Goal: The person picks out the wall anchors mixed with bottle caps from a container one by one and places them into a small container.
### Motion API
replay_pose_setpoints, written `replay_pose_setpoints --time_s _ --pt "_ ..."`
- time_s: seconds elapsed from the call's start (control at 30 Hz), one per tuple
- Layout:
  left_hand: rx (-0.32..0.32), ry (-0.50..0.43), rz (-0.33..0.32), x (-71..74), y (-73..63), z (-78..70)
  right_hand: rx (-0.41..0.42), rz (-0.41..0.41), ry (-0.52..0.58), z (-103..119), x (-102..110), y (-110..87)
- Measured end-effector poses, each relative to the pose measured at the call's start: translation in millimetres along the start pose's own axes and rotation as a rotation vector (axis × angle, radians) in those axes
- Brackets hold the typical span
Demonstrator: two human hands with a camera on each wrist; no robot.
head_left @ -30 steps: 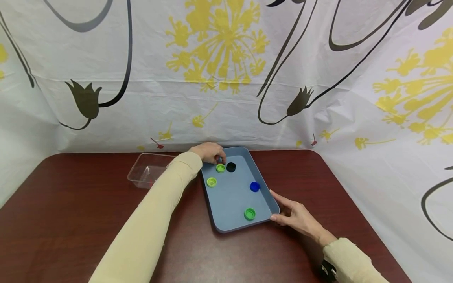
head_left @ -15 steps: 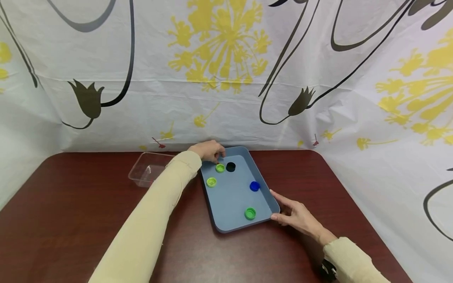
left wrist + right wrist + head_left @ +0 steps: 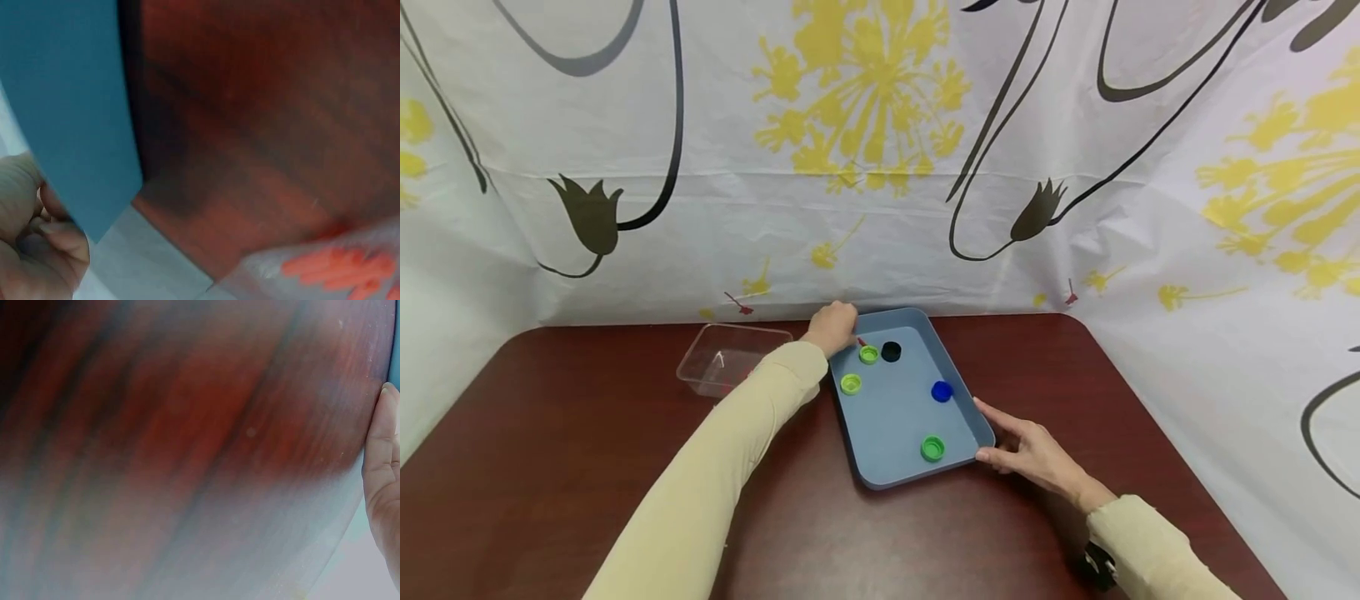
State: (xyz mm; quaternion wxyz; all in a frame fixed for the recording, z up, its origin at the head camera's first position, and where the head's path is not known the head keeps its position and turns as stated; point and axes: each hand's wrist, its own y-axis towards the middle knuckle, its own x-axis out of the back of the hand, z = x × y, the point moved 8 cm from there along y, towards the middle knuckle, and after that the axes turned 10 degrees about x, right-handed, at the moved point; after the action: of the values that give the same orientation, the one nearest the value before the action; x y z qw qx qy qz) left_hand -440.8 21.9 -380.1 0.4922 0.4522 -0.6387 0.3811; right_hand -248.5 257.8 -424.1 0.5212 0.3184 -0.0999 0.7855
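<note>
A blue-grey tray (image 3: 887, 417) lies angled on the table, with several bottle caps in it. My left hand (image 3: 833, 328) is at its far left corner, fingers curled beside the rim in the left wrist view. A small red piece (image 3: 862, 342) shows between that hand and a light green cap (image 3: 868, 355); whether the fingers hold it is hidden. My right hand (image 3: 1037, 457) grips the near right corner, thumb at the front and fingers along the side. Also in the tray are a black cap (image 3: 891, 352), blue cap (image 3: 942, 391), green cap (image 3: 932, 448) and yellow-green cap (image 3: 851, 384).
Left of the tray stands a clear plastic container (image 3: 707, 362), partly behind the left sleeve (image 3: 722, 467). Orange-red sticks (image 3: 340, 269) lie in it. A patterned white sheet (image 3: 880, 208) hangs behind the brown table (image 3: 587, 433).
My left hand has drawn left from above the light green cap to the tray's far left corner, and the red piece shows more plainly. The right hand keeps its place at the tray.
</note>
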Motion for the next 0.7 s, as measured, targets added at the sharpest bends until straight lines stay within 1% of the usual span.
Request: replay_pose_setpoints --time_s 0.1,0.27,0.4,0.53,0.7 --pt "0.064 0.012 -0.035 -3.7 -4.1 1.6 -0.001 -0.001 0.008 -0.2 -0.4 -0.3" --pt "0.118 0.035 -0.082 -6.6 -8.2 0.5 0.009 -0.003 0.02 2.5 -0.6 -0.3" --pt "0.151 0.031 -0.115 -8.2 -8.8 1.3 0.013 -0.001 0.02 4.8 -0.4 0.0" --pt "0.18 0.025 -0.125 -12.2 -8.6 2.2 -0.005 -0.005 0.012 3.9 0.3 -0.5" --pt "0.202 0.042 -0.157 -17.3 -9.0 2.6 -0.006 -0.001 0.002 2.9 -0.6 -1.0"
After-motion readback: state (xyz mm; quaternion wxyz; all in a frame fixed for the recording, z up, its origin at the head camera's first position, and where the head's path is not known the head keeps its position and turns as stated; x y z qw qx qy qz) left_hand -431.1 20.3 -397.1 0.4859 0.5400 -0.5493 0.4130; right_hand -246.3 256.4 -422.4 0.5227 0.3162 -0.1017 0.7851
